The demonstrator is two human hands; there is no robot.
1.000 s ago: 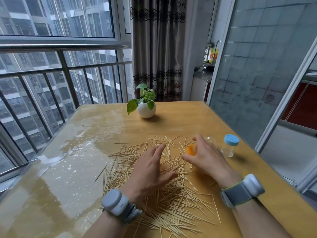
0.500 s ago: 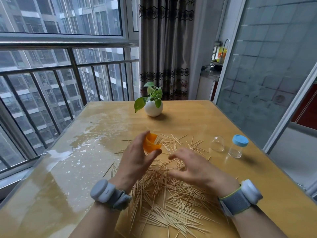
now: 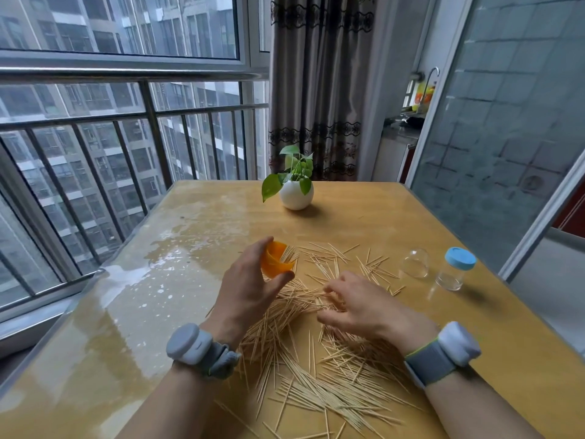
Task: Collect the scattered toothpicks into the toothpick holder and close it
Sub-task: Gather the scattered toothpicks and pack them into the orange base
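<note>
Daylight from a barred window falls on a yellow wooden table [image 3: 395, 223], glossy and wet-looking along its left half. Compared with half a second ago, little is changed: the orange toothpick holder [image 3: 276, 259] is still held by the left hand [image 3: 250, 289] above the far left edge of the pile, gripped between thumb and fingers, its open mouth tilted up and to the right. A second ago it was at the right hand, near the clear pieces. The right hand [image 3: 364, 307] is now lowered onto the heap, fingers curled and drawn together over a bunch of toothpicks [image 3: 319, 369]; whether any are actually pinched cannot be told.

The holder is seen as a small translucent orange cup, and a few toothpick ends are seen at its rim. Most toothpicks are still scattered across the table in front of the person, in a loose mass reaching from the holder down to the near edge.

A clear domed lid [image 3: 414, 263] and a small clear jar with a blue cap [image 3: 455, 270] are set to the right, beside each other. A white round pot with a green plant [image 3: 296, 191] is placed farther back.
</note>
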